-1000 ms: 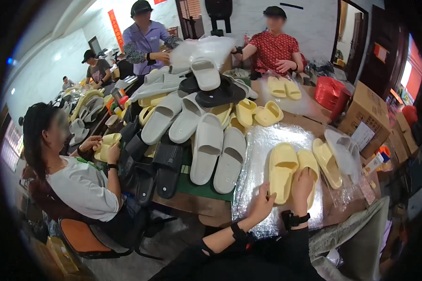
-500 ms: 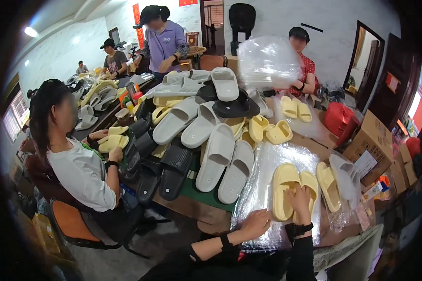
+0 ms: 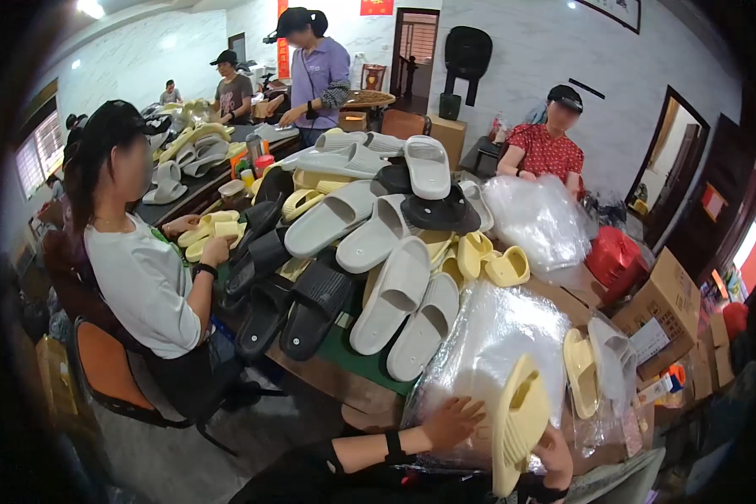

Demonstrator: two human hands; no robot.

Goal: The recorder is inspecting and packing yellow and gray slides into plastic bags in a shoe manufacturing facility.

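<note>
My left hand (image 3: 451, 422) lies flat on a stack of clear plastic bags (image 3: 496, 353) at the table's near edge, fingers spread. My right hand (image 3: 553, 447) grips a pair of pale yellow slippers (image 3: 519, 422), held on edge and tilted up just right of the left hand. A black band wraps each of my wrists.
A heap of grey, black and yellow slippers (image 3: 378, 244) covers the table. One more yellow slipper (image 3: 580, 371) lies right of the bags, by a cardboard box (image 3: 666, 312). A seated person in a white top (image 3: 143, 277) works at left; others work behind the table.
The yellow slippers lay flat on the plastic bags before; now my right hand has lifted them on edge. My left hand stayed on the bags. My head view shifted left.
</note>
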